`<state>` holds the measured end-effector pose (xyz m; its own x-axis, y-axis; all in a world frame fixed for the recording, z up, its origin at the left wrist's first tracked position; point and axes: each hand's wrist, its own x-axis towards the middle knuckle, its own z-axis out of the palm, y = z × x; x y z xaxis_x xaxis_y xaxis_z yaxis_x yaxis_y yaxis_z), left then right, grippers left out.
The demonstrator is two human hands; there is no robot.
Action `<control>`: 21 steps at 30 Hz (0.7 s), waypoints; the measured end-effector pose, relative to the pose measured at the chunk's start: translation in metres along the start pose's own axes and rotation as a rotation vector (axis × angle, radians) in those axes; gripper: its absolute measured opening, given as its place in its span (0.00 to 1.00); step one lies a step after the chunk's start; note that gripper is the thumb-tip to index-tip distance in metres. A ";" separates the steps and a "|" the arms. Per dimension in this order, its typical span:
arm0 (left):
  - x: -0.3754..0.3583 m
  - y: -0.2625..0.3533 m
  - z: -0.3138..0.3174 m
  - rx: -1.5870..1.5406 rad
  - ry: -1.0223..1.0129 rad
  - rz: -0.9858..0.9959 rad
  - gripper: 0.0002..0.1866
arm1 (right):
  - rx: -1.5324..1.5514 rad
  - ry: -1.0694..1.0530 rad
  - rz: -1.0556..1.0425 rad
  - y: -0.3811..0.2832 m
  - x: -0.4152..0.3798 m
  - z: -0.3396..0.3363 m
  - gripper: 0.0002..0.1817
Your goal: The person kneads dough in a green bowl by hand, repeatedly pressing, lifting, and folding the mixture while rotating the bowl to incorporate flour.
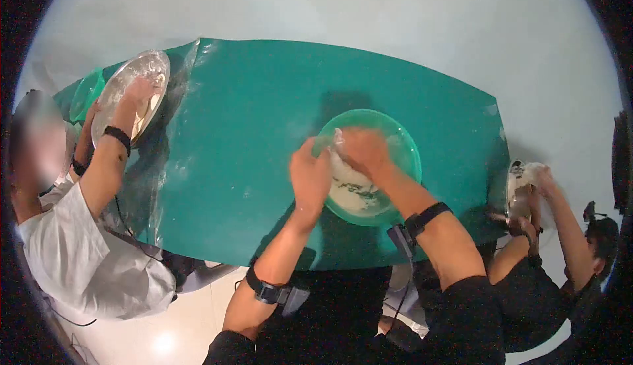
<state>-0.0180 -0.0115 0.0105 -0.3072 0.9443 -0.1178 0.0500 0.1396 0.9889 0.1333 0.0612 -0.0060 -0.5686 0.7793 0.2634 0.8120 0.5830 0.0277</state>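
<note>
In front of me on the table sits a translucent green bowl (410, 142). White floury dough (351, 192) covers part of its bottom, with darker green patches showing through. My left hand (311, 175) is closed on the bowl's left rim, thumb near the inner side. Inside the bowl my right hand (364, 152) is bent down over the dough. Motion blurs its fingers, so their grip is hard to make out. Some white stuff clings near the fingertips.
A green cover lies over the table (257, 101). At left a person works with one hand in a metal bowl (163, 68), beside a green container (86, 94). At right another person handles a metal bowl (511, 190) with white stuff, near the table's edge.
</note>
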 end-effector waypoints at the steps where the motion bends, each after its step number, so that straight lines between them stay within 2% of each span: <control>1: -0.001 -0.004 -0.001 0.012 0.017 0.026 0.14 | -0.024 0.071 -0.010 0.001 0.001 0.002 0.13; 3: -0.001 -0.006 0.004 0.022 0.034 0.091 0.15 | -0.002 0.149 -0.060 0.006 0.002 -0.003 0.14; 7: 0.003 -0.010 0.010 0.014 0.063 0.051 0.16 | 0.041 0.283 -0.157 0.003 -0.003 -0.010 0.14; 10: 0.002 -0.011 0.006 0.044 0.096 0.080 0.16 | 0.396 0.280 0.022 -0.012 -0.027 -0.020 0.15; 13: 0.007 -0.017 0.010 0.037 0.114 0.068 0.17 | 0.631 -0.527 0.403 -0.004 -0.028 -0.100 0.16; 16: 0.007 -0.018 0.011 0.061 0.100 0.058 0.17 | 0.357 -0.577 0.377 -0.010 -0.018 -0.122 0.18; 19: 0.003 -0.005 0.009 0.098 0.107 0.024 0.17 | 0.487 -0.209 0.175 -0.004 -0.053 -0.025 0.18; 21: 0.001 0.010 0.001 0.113 0.109 -0.053 0.17 | 0.439 -0.142 0.036 -0.029 -0.056 -0.038 0.20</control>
<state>-0.0170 -0.0089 0.0197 -0.4131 0.8978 -0.1528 0.1360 0.2268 0.9644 0.1467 -0.0080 0.0151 -0.5782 0.8068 0.1214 0.7162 0.5732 -0.3981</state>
